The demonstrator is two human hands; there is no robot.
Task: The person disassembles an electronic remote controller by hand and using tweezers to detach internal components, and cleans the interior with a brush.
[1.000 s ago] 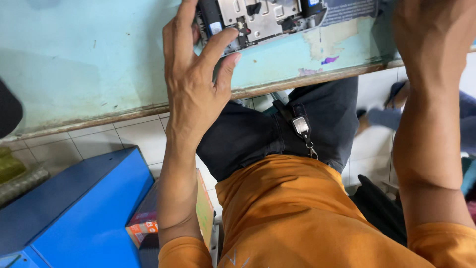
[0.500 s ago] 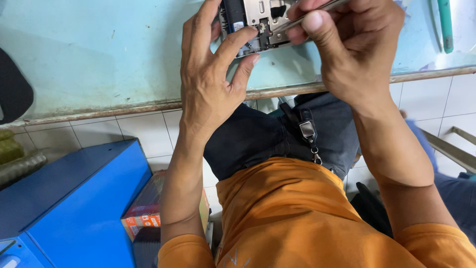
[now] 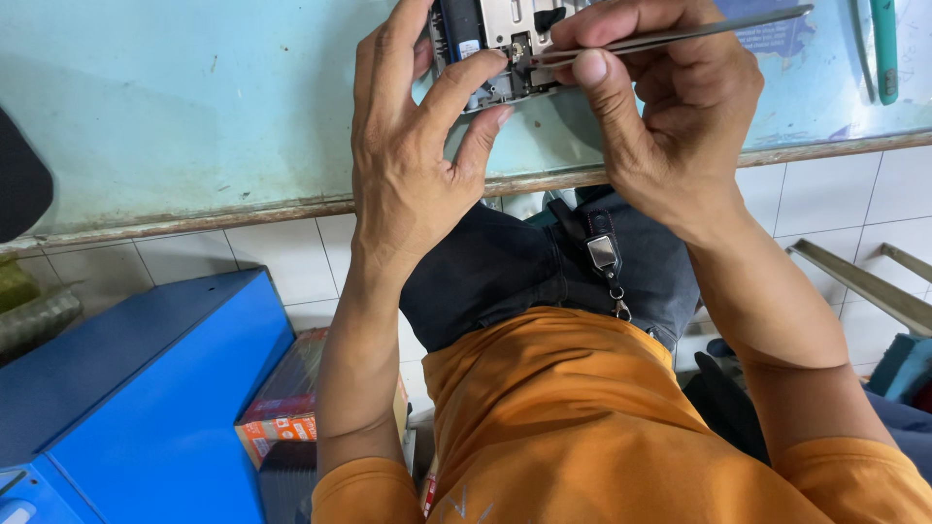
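The left hand (image 3: 413,180) is resting on the pale blue-green table (image 3: 194,116), its thumb and fingers closing around the lower end of an opened phone (image 3: 495,44) that is lying at the top edge of the view, with its metal shielding and dark inner parts exposed. The right hand (image 3: 670,116) is gripping slim metal tweezers (image 3: 670,37) between thumb and forefinger, and the tips are touching the phone's inside just beside the left thumb. A teal-handled tool (image 3: 883,49) is lying on the table near the right edge, well apart from both hands. The person is wearing an orange shirt (image 3: 573,427) and dark trousers, with a small key fob (image 3: 602,252) hanging at the waist. A blue box (image 3: 136,408) is standing on the white tiled floor to the left, below the table's worn edge, just beside a cardboard carton (image 3: 291,408).
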